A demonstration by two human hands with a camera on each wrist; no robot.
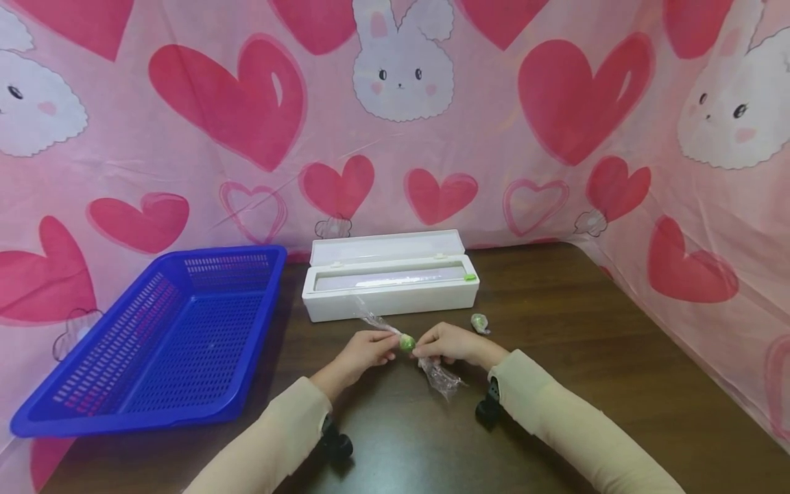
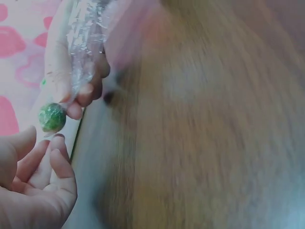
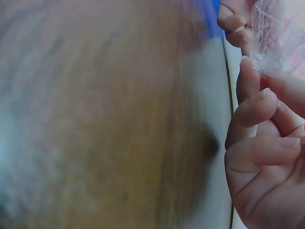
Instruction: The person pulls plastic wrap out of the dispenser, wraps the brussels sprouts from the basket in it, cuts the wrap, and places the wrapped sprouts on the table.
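A small round green ball (image 1: 407,342), wrapped in clear cling film, is held just above the table between the two hands. My left hand (image 1: 363,355) pinches the film at the ball's left side, and one loose film tail (image 1: 378,321) sticks out beyond it. On the other side my right hand (image 1: 453,344) pinches the film close to the ball; a crumpled tail (image 1: 441,379) hangs below those fingers. In the left wrist view the green ball (image 2: 52,118) shows between both hands' fingertips. The right wrist view shows bunched film (image 3: 268,62) at the right fingertips, the ball hidden.
A second wrapped green ball (image 1: 479,323) lies on the brown table (image 1: 586,329) behind the right hand. Behind the hands stands a white cling film box (image 1: 395,302), lid (image 1: 389,248) raised. A blue plastic basket (image 1: 247,384) is at the left.
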